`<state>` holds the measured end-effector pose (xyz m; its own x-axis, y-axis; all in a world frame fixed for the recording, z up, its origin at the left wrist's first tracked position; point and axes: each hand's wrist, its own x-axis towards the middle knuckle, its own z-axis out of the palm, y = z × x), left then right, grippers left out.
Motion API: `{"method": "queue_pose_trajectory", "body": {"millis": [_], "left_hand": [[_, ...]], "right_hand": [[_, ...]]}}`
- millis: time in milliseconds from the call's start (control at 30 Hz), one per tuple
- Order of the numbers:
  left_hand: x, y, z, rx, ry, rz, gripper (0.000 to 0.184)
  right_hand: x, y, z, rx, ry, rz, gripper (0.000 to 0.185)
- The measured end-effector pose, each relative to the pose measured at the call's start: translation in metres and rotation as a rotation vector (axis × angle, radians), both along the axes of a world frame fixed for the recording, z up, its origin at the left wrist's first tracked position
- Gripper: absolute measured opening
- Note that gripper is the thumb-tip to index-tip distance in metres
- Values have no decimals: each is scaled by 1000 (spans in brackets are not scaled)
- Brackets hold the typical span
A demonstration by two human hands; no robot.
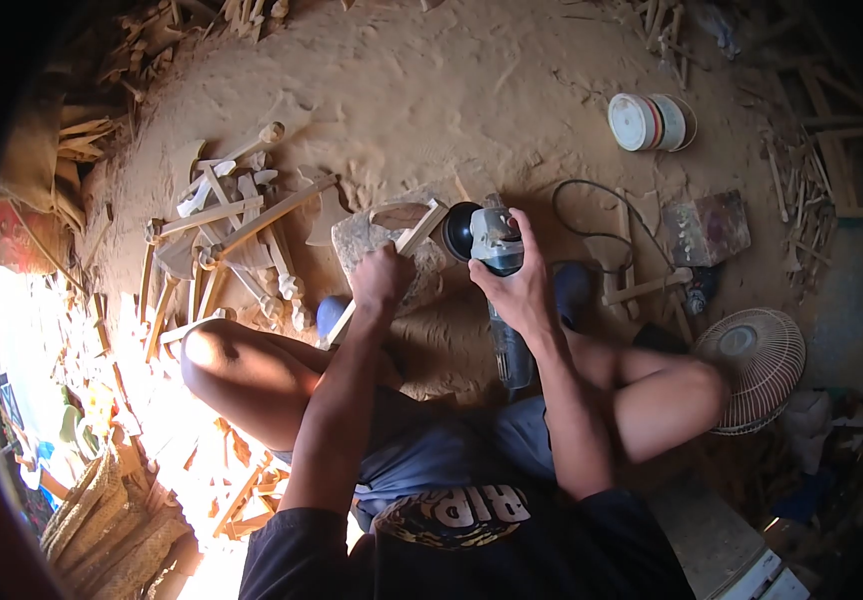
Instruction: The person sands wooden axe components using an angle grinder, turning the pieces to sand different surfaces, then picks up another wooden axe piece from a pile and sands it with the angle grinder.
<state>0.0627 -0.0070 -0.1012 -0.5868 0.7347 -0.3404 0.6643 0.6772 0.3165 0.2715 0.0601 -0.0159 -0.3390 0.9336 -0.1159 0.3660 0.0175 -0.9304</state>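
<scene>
My left hand (383,277) is closed around a long wooden piece (420,231) that slants up to the right over a pale stone block (354,238). My right hand (518,283) grips the head of an angle grinder (512,347), whose body hangs down towards my lap. The grinder's round dark disc (462,231) is beside the upper end of the wooden piece; whether they touch I cannot tell.
A pile of wooden pieces (214,226) lies on the sandy ground at the left. A white bucket (634,122) lies tipped at the upper right. Further right are a worn box (709,229), a dark cable (600,184) and a round fan (755,368).
</scene>
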Motion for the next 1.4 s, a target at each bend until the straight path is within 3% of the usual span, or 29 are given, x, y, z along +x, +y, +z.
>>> {"method": "queue_pose_trajectory", "body": {"millis": [333, 633, 733, 933, 967, 1067, 1267, 1400], "left_hand": [[-1, 1, 1, -40, -36, 13, 35], [2, 1, 4, -16, -14, 20, 33], [0, 2, -2, -14, -18, 24, 33], [1, 2, 2, -23, -19, 13, 33], [0, 2, 2, -29, -25, 14, 33], [0, 3, -1, -33, -42, 22, 32], [0, 4, 3, -32, -48, 43, 32], [-1, 2, 2, -22, -43, 34, 33]], "right_hand": [[14, -6, -5, 48, -128, -89, 91], [18, -11, -10, -20, -114, 5, 91], [19, -17, -2, -80, -201, 12, 93], [22, -16, -3, 65, -409, -51, 96], [22, -13, 14, -141, -558, -11, 96], [17, -12, 21, -128, -688, 25, 94], [19, -9, -15, 44, -76, -106, 90], [10, -9, -6, -1, -68, -54, 92]]}}
